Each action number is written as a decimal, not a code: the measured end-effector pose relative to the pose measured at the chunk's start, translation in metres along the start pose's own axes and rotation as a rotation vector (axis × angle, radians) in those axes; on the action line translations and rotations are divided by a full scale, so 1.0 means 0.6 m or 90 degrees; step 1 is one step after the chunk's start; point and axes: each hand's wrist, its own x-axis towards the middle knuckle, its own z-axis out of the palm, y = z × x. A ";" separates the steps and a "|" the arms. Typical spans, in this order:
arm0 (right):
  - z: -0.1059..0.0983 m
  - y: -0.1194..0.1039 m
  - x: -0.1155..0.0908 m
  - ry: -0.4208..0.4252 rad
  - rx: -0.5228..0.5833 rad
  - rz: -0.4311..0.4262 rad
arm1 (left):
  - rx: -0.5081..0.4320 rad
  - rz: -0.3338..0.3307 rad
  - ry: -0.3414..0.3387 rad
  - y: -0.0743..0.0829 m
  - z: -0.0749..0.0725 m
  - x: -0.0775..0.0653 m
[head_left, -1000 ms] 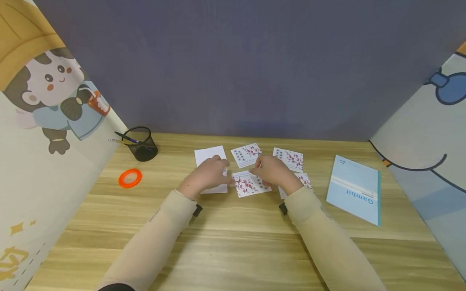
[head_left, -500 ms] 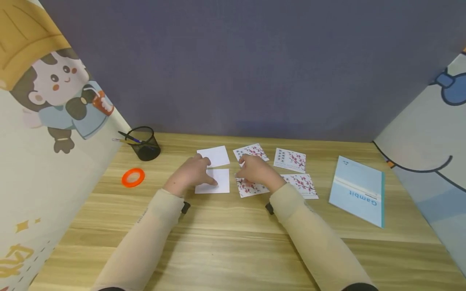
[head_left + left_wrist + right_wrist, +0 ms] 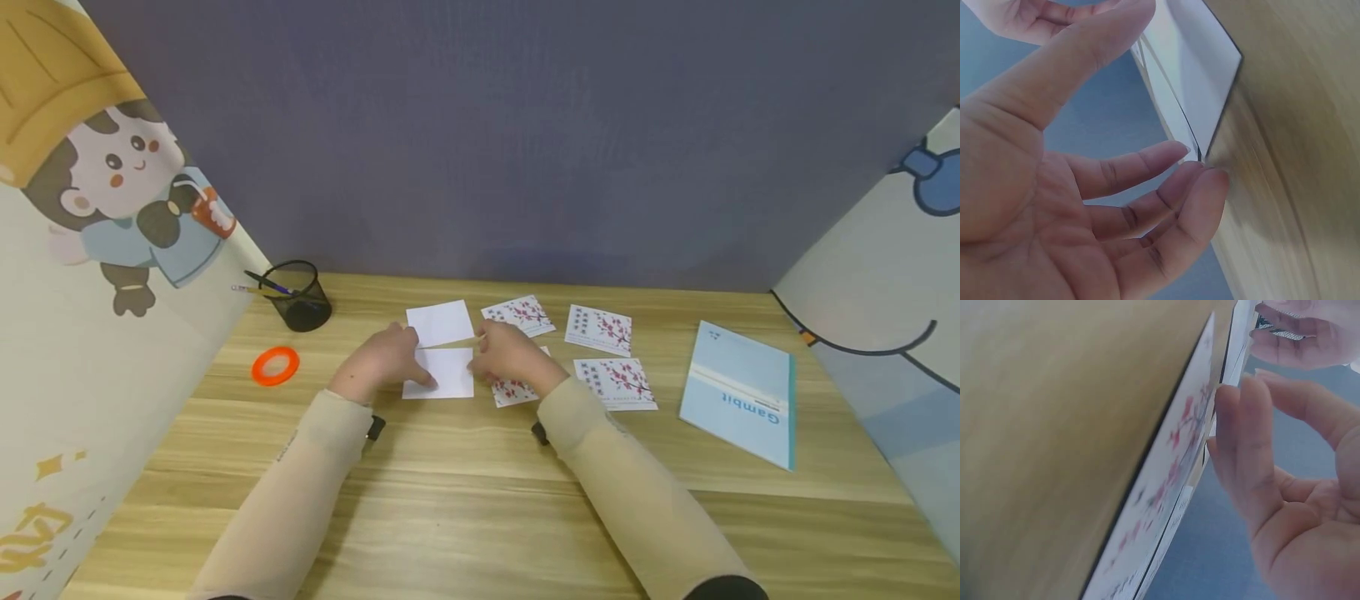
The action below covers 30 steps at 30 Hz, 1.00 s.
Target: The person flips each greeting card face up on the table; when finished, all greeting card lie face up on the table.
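Two plain white cards lie one behind the other: the near card [image 3: 453,375] and the far card [image 3: 440,322]. At their left side is my left hand [image 3: 381,362], its thumb over the near card and its fingers loosely bent by the edges. In the left wrist view a wide gap separates that thumb and the fingers [image 3: 1147,215]. My right hand [image 3: 513,358] is at the near card's right edge, over part of a blossom-printed card [image 3: 517,393]; its fingers [image 3: 1254,450] are gently bent, with nothing visibly gripped. Fingertip contact is unclear.
More blossom cards lie behind and to the right: a back card [image 3: 525,314], a back right card [image 3: 600,330] and a front right card [image 3: 618,385]. A blue notebook [image 3: 738,396] lies at right. A mesh pen cup [image 3: 302,304] and an orange ring [image 3: 274,367] are at left.
My right hand has moved left from the blossom cards to the white cards. My left hand has drawn back leftward, uncovering more of both white cards. The view has shifted slightly.
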 end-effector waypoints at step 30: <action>0.023 -0.016 0.017 -0.012 -0.071 -0.012 | -0.008 -0.028 -0.017 -0.012 -0.006 -0.005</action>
